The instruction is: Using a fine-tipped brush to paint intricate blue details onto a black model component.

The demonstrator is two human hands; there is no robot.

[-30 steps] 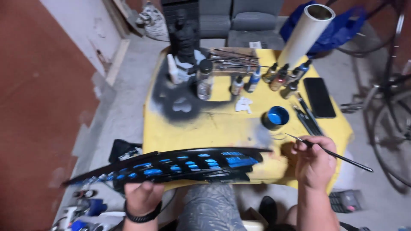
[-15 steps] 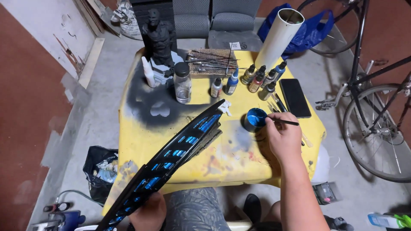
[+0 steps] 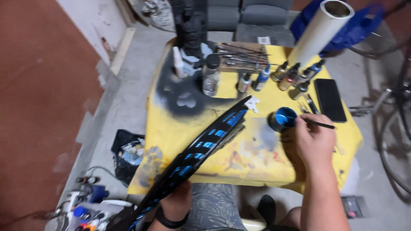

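My left hand grips a long black curved piece with blue patches near its lower end. The piece slants up to the right across the yellow table, its tip near a small white scrap. My right hand holds a thin paintbrush with its tip at a small round pot of blue paint on the table. A black band is on my left wrist.
Several small paint bottles, a clear jar, a tray of brushes, a black phone and a white tube roll stand at the table's far side. A dark figure stands behind. A bicycle wheel is at the right, clutter on the floor at the left.
The black piece swung from lying level in front of me to slanting up across the table. My right hand moved the brush forward to the blue paint pot.
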